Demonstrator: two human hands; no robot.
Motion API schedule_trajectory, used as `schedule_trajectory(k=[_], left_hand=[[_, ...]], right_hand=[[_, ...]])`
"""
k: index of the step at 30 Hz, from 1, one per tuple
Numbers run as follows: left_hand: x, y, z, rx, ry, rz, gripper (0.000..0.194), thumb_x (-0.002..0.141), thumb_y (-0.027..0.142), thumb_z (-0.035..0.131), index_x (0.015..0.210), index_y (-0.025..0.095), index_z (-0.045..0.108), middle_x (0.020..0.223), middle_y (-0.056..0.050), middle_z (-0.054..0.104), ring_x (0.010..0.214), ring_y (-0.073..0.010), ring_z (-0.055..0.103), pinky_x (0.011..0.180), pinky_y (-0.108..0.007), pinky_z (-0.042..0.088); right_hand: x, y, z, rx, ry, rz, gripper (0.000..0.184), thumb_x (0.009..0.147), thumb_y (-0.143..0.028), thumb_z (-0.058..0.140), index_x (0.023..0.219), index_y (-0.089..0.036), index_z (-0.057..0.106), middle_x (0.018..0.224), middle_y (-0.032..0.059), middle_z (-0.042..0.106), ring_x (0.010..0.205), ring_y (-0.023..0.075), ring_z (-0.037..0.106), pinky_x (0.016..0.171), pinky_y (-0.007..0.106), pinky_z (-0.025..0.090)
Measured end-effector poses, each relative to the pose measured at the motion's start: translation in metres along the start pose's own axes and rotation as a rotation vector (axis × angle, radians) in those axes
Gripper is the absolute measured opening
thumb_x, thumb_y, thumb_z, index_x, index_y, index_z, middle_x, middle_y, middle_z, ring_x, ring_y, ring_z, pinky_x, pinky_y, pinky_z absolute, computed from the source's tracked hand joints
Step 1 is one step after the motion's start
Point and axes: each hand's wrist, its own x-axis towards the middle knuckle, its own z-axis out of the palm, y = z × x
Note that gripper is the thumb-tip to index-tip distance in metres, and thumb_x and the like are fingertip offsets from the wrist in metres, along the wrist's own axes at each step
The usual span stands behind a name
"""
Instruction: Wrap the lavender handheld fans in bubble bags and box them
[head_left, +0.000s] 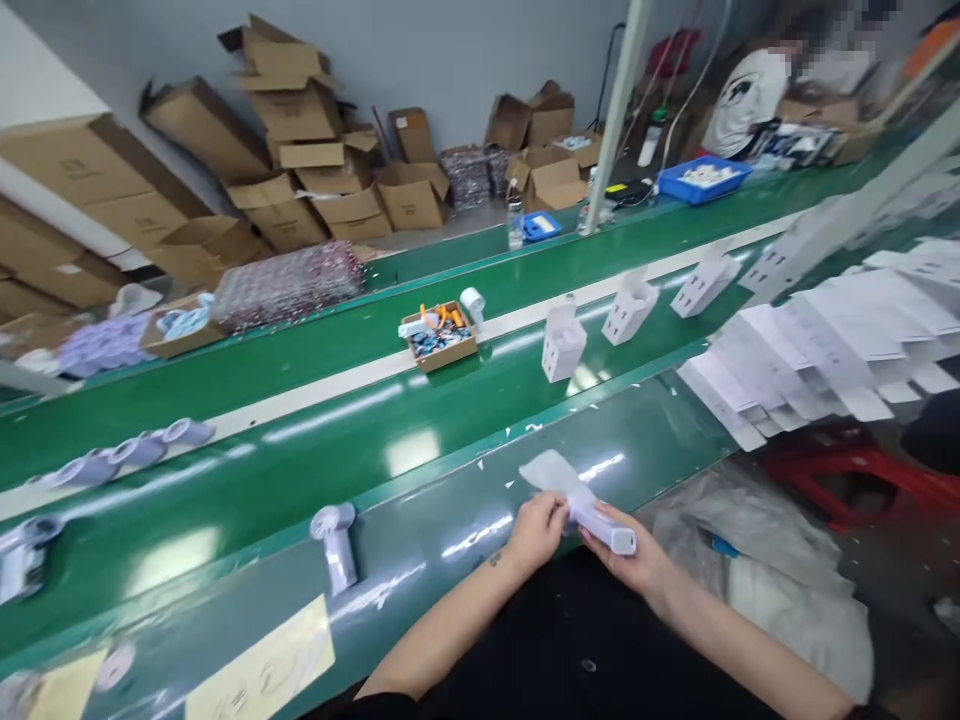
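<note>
A pale lavender device point(611, 530), shaped like a small handheld fan, rests in my right hand point(637, 560), whose fingers are wrapped round its handle end. Its far end sits in a thin translucent plastic bag point(553, 472). My left hand point(541, 525) pinches at the near side of the bag beside the handle. Both hands are over the front edge of the dark green bench point(465, 520). Left of them, another lavender handheld fan point(337, 548) lies on the bench.
White boxes point(564, 345) stand along the green conveyor point(360, 425), near a carton of small parts point(444, 340). Flat white boxes point(795, 350) are stacked at right. Lavender fans point(139, 452) lie at left. A metal post point(616, 110) rises behind; a person point(746, 100) sits far right.
</note>
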Motion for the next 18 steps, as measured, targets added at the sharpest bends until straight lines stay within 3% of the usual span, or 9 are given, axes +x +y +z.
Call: schedule_trajectory(k=[3,6,8,11,15,18], left_hand=[[0.029,0.012,0.015,0.058,-0.112,0.039,0.016,0.084,0.022,0.047,0.093,0.018,0.059,0.085,-0.004,0.066,0.079,-0.0168,0.061,0.074,-0.028,0.046],[0.055,0.023,0.027,0.066,-0.217,0.020,0.012,0.076,0.016,0.051,0.085,0.018,0.059,0.082,-0.003,0.066,0.076,-0.0165,0.060,0.072,-0.028,0.046],[0.071,0.032,0.036,-0.068,-0.330,-0.068,0.009,0.074,0.017,0.053,0.082,0.017,0.058,0.070,0.000,0.062,0.066,-0.0146,0.059,0.064,-0.026,0.046],[0.091,0.046,0.052,-0.359,-0.449,-0.312,0.012,0.072,0.023,0.056,0.082,0.016,0.055,0.056,0.004,0.054,0.051,-0.0115,0.054,0.052,-0.022,0.044],[0.113,0.063,0.069,-0.562,-0.502,-0.437,0.017,0.070,0.026,0.059,0.081,0.015,0.052,0.054,0.004,0.055,0.048,-0.0105,0.054,0.050,-0.022,0.044],[0.128,0.071,0.072,-0.436,-0.391,-0.410,0.014,0.068,0.025,0.058,0.077,0.014,0.054,0.051,0.004,0.053,0.046,-0.0093,0.050,0.046,-0.019,0.038]], right_hand=[[0.005,-0.024,-0.018,0.021,-0.045,0.005,0.009,0.080,-0.017,0.060,0.088,-0.014,0.056,0.072,0.0054,0.069,0.066,0.0158,0.068,0.064,0.024,0.058],[0.012,-0.042,-0.034,0.015,-0.067,-0.005,0.012,0.078,-0.020,0.062,0.088,-0.012,0.058,0.067,0.0055,0.068,0.064,0.0179,0.068,0.065,0.027,0.057],[0.018,-0.053,-0.045,-0.009,-0.070,-0.004,0.013,0.078,-0.023,0.063,0.084,-0.012,0.059,0.063,0.0047,0.067,0.061,0.0185,0.067,0.063,0.028,0.056],[0.028,-0.068,-0.063,-0.050,-0.071,-0.004,0.016,0.077,-0.029,0.063,0.076,-0.014,0.059,0.058,0.0030,0.064,0.056,0.0170,0.064,0.059,0.027,0.054],[0.037,-0.084,-0.078,-0.110,-0.081,-0.029,0.015,0.075,-0.029,0.062,0.068,-0.017,0.058,0.057,0.0011,0.062,0.055,0.0137,0.061,0.060,0.023,0.051],[0.043,-0.095,-0.079,-0.197,-0.057,-0.092,0.017,0.072,-0.031,0.062,0.063,-0.018,0.056,0.057,0.0024,0.060,0.057,0.0166,0.061,0.059,0.026,0.049]])
